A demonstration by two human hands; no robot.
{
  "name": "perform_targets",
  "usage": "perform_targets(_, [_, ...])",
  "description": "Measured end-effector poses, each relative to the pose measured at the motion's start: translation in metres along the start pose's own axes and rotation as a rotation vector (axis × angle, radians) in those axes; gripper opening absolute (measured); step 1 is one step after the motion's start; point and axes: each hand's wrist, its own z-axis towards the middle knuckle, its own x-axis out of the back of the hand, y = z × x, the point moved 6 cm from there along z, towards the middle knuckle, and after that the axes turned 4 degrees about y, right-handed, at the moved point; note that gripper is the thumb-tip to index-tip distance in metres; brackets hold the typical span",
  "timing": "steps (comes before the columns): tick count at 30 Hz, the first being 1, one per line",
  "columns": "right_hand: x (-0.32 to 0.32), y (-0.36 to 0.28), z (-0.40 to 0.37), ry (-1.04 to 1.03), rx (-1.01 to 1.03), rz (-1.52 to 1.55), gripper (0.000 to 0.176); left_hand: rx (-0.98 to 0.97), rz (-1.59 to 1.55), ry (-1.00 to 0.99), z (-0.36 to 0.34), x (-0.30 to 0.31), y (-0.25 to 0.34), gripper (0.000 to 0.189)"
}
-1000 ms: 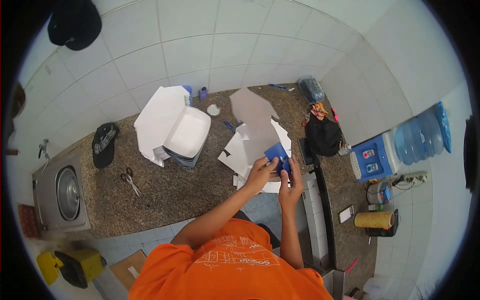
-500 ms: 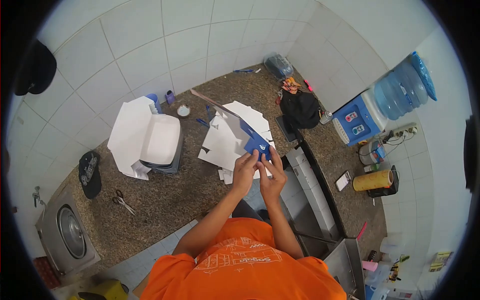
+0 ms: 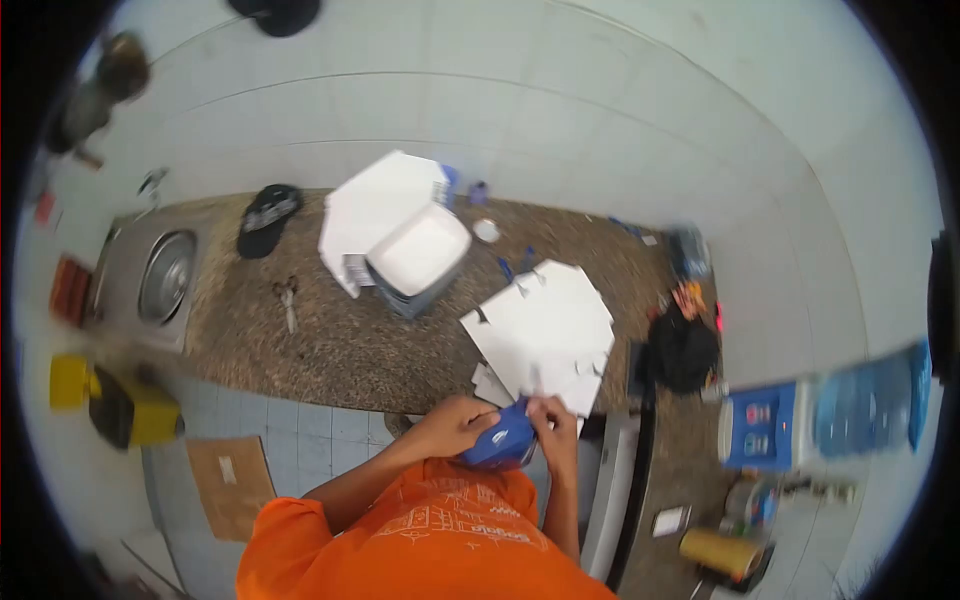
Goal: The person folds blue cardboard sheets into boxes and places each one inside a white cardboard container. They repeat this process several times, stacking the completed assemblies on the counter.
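Observation:
Close to the orange shirt, a blue printed card piece (image 3: 500, 440) is held between both hands. My left hand (image 3: 455, 428) has its fingers closed on the card's left side. Pinched at the upper right edge of the card is my right hand (image 3: 555, 425). Just beyond the hands, white cut cardboard sheets (image 3: 545, 325) lie on the granite counter (image 3: 240, 340). Left of them sits a stack of white-topped trays (image 3: 422, 250), with a larger white sheet (image 3: 365, 205) behind it.
Scissors (image 3: 287, 303) and a dark cap (image 3: 268, 220) lie on the counter's left part, near the sink (image 3: 168, 275). A black bag (image 3: 683, 348), phone (image 3: 671, 520), yellow roll (image 3: 720, 552) and water dispenser (image 3: 765, 425) are at right. Cardboard (image 3: 230, 485) lies on the floor.
The view has swung left, bringing the floor and yellow bin in. Both hands have drawn the blue card back from over the counter toward the shirt, and it now looks folded together.

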Motion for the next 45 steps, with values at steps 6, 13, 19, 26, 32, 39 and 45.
perform_targets(6, [-0.03, -0.045, 0.011, -0.569, 0.007, 0.098, 0.035, 0.155, 0.089, 0.449, -0.034, -0.018, -0.011, 0.024])
perform_targets(13, [-0.064, -0.054, 0.019, -0.847, 0.123, 0.076, 0.039, 0.202, -0.027, 0.778, -0.071, -0.015, 0.029, 0.026])
perform_targets(19, [-0.078, -0.137, -0.03, -0.761, 1.065, -0.329, 0.062, 0.203, -0.164, 1.041, -0.099, -0.02, 0.021, 0.032])
perform_targets(26, [-0.053, -0.058, 0.04, -0.768, 0.343, 0.1, 0.062, -0.107, -1.098, 0.63, -0.187, -0.026, -0.054, 0.09])
perform_targets(32, [-0.051, 0.038, 0.053, -0.823, -0.03, 0.059, 0.056, -0.133, -0.595, 0.846, -0.157, -0.04, 0.0, 0.057])
perform_targets(39, [-0.071, -0.038, 0.026, -1.084, 0.302, 0.113, 0.046, 0.053, -0.435, 0.57, -0.113, -0.103, -0.01, 0.042])
perform_targets(45, [-0.064, -0.075, 0.027, -0.959, 0.135, 0.538, 0.033, 0.428, -1.216, 0.438, -0.098, -0.162, -0.051, 0.04])
